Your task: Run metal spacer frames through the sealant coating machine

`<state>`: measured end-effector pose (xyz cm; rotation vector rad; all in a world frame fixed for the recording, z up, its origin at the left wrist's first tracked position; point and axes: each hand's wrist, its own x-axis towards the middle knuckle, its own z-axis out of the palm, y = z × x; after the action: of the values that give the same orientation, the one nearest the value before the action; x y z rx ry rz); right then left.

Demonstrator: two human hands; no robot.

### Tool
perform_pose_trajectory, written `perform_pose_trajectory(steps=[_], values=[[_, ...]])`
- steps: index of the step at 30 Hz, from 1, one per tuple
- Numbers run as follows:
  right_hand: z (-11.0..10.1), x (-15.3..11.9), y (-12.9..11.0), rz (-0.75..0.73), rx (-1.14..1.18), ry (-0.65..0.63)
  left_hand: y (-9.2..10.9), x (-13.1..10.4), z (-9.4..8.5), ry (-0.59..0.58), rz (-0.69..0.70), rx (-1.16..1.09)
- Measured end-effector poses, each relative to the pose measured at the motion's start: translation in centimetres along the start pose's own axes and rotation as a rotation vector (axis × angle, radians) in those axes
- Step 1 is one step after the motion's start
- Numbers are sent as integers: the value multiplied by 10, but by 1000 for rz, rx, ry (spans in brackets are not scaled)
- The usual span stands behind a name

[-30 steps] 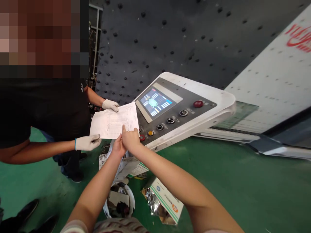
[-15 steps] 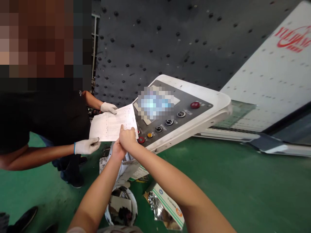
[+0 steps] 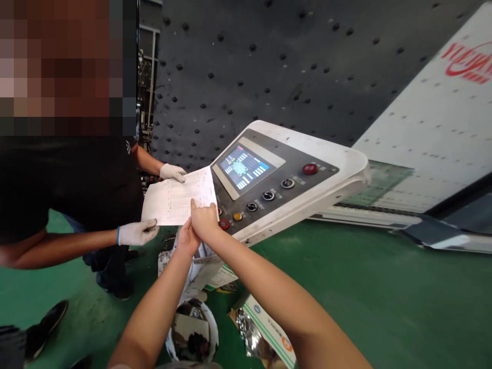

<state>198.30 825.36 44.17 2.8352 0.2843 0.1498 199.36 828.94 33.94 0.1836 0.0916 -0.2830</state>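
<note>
A printed sheet of paper [image 3: 169, 197] with table-like rows is held out at the left of the control panel. My left hand [image 3: 187, 240] is closed at its lower edge, the thumb upward and the other fingers largely hidden. Over the sheet's lower right corner lies my right hand [image 3: 203, 220], one finger stretched out onto the printed rows and the others curled. Both my hands touch each other. A co-worker's gloved hand [image 3: 137, 232] grips the lower left corner, and the other gloved hand [image 3: 172, 172] holds the top edge.
The control panel [image 3: 300, 148] has a lit screen [image 3: 246, 169], several knobs and a red button [image 3: 310, 168]. Behind it rises a dark studded board [image 3: 238, 61]. Below stand a stained bucket [image 3: 213, 328] and an open carton [image 3: 269, 323] on the green floor. The co-worker stands left.
The view has shifted slightly, and the panel's screen now shows clearly. Both my hands and the sheet stay nearly in place. A dark shoe at lower left has moved a little right.
</note>
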Motion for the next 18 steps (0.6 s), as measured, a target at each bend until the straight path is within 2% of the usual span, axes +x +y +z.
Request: perform_pose_trajectory(steps=[9,14,18], values=[[-6,-6,-3,65,-13,-12,2,-5,-7,-46,-57,53],[-3,-7,-4,61,-18,-12,6,-10,-6,-46,-60,54],[-4,-8,-7,78,-37,-29,-2,-10,0,-36,-36,61]])
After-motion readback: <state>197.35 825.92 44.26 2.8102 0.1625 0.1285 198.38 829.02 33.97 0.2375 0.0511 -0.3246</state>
